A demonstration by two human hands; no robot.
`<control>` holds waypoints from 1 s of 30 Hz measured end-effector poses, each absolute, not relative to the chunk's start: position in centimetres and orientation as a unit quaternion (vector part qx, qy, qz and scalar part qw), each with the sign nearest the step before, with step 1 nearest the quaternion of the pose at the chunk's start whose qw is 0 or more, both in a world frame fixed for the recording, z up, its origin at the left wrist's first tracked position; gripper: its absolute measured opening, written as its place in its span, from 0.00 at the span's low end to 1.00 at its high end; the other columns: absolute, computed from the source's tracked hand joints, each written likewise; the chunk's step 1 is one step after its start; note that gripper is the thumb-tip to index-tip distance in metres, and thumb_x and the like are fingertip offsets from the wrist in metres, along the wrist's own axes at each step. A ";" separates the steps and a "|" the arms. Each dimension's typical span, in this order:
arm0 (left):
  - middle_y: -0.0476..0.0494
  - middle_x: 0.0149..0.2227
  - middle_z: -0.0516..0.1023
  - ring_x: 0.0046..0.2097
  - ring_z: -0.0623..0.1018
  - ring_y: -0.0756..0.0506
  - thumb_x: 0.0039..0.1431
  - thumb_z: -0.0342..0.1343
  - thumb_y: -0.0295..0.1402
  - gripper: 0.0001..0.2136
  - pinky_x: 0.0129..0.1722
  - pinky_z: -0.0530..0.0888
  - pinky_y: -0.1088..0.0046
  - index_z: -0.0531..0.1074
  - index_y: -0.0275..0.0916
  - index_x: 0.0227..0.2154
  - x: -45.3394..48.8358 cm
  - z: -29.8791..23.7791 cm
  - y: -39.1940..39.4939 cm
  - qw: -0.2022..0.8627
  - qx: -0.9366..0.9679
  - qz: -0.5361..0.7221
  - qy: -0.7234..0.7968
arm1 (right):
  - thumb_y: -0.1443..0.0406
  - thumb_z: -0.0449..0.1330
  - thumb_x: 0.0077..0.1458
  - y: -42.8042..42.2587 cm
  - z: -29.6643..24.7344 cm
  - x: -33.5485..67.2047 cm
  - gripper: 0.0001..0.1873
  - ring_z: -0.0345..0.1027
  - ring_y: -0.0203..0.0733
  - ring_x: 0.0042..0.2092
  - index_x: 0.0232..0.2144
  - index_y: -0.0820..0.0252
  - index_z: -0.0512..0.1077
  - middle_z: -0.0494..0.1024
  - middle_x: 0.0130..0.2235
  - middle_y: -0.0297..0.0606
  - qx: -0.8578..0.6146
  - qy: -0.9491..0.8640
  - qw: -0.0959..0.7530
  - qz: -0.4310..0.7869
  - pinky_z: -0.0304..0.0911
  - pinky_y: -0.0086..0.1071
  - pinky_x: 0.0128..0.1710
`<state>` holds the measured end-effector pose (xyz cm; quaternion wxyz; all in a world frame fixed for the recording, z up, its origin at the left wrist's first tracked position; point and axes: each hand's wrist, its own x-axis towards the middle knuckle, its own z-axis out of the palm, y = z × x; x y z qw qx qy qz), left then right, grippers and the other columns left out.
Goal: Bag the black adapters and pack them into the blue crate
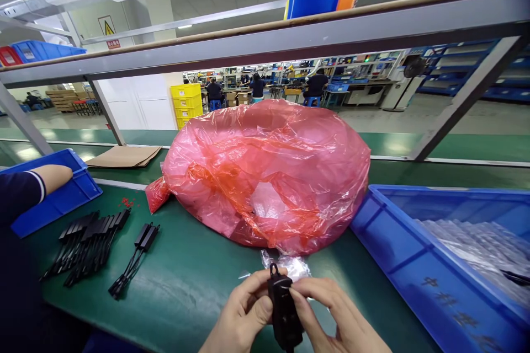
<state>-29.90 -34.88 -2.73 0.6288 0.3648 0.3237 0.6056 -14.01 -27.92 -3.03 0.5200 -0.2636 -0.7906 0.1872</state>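
The left hand (242, 314) and right hand (335, 320) clench their grip on a black adapter (284, 306) from both sides, apparently steadying it upright, a clear bag (296, 266) just beyond.

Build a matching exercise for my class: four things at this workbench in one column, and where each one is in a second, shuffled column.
Things
1. black plug-like part
2. pink plastic bag
3. blue bin with clear-wrapped pieces
4. cardboard sheet

Places
A. far left, at the back
B. middle of the green table
C. held between the left hand and right hand
D. right end of the table

Pairs: 1-C, 2-B, 3-D, 4-A
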 end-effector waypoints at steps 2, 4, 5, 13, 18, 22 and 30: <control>0.37 0.49 0.79 0.46 0.81 0.44 0.67 0.58 0.43 0.20 0.49 0.75 0.68 0.73 0.45 0.59 -30.1 -2.9 -34.9 0.638 0.350 0.610 0.315 | 0.64 0.57 0.68 -26.9 -3.4 -13.6 0.05 0.74 0.34 0.33 0.37 0.56 0.70 0.76 0.32 0.33 -0.328 -0.737 0.518 0.285 0.70 0.23 0.36; 0.36 0.47 0.80 0.46 0.82 0.42 0.67 0.57 0.42 0.20 0.50 0.75 0.63 0.73 0.43 0.59 -30.4 -3.0 -35.0 0.638 0.324 0.624 0.313 | 0.56 0.57 0.68 -25.5 -4.0 -13.1 0.12 0.73 0.35 0.30 0.35 0.58 0.70 0.74 0.29 0.34 -0.396 -0.669 0.511 0.366 0.70 0.22 0.31; 0.36 0.47 0.80 0.46 0.81 0.42 0.68 0.57 0.41 0.19 0.51 0.75 0.62 0.73 0.43 0.58 -30.5 -3.1 -35.0 0.635 0.311 0.633 0.316 | 0.53 0.58 0.67 -24.9 -4.4 -12.8 0.15 0.73 0.35 0.30 0.35 0.59 0.70 0.74 0.29 0.35 -0.413 -0.653 0.504 0.385 0.70 0.22 0.30; 0.36 0.49 0.79 0.47 0.80 0.42 0.66 0.59 0.43 0.21 0.51 0.74 0.65 0.73 0.42 0.58 -30.1 -4.0 -34.2 0.632 0.322 0.622 0.333 | 0.65 0.61 0.66 -26.1 -4.6 -13.6 0.06 0.72 0.32 0.35 0.45 0.54 0.71 0.74 0.36 0.32 -0.281 -0.799 0.483 0.223 0.68 0.23 0.38; 0.39 0.47 0.79 0.44 0.79 0.48 0.65 0.60 0.42 0.20 0.45 0.73 0.75 0.74 0.42 0.58 -30.1 -4.4 -34.1 0.633 0.318 0.621 0.335 | 0.69 0.57 0.67 -26.8 -4.2 -14.2 0.05 0.68 0.32 0.33 0.37 0.55 0.68 0.72 0.32 0.31 -0.232 -0.793 0.502 0.254 0.66 0.24 0.36; 0.34 0.47 0.79 0.46 0.81 0.42 0.67 0.58 0.41 0.21 0.51 0.75 0.63 0.72 0.39 0.59 -30.9 -3.9 -34.4 0.631 0.278 0.637 0.345 | 0.55 0.51 0.71 -23.6 -6.8 -12.7 0.15 0.65 0.34 0.29 0.35 0.58 0.66 0.68 0.29 0.32 -0.428 -0.689 0.469 0.348 0.64 0.24 0.29; 0.34 0.49 0.78 0.48 0.80 0.41 0.66 0.60 0.43 0.23 0.54 0.74 0.60 0.70 0.39 0.59 -31.5 -4.3 -33.9 0.622 0.274 0.638 0.362 | 0.53 0.55 0.56 -18.7 -14.2 -11.9 0.16 0.69 0.47 0.31 0.28 0.59 0.70 0.73 0.29 0.40 -0.486 -0.768 0.321 0.265 0.56 0.33 0.27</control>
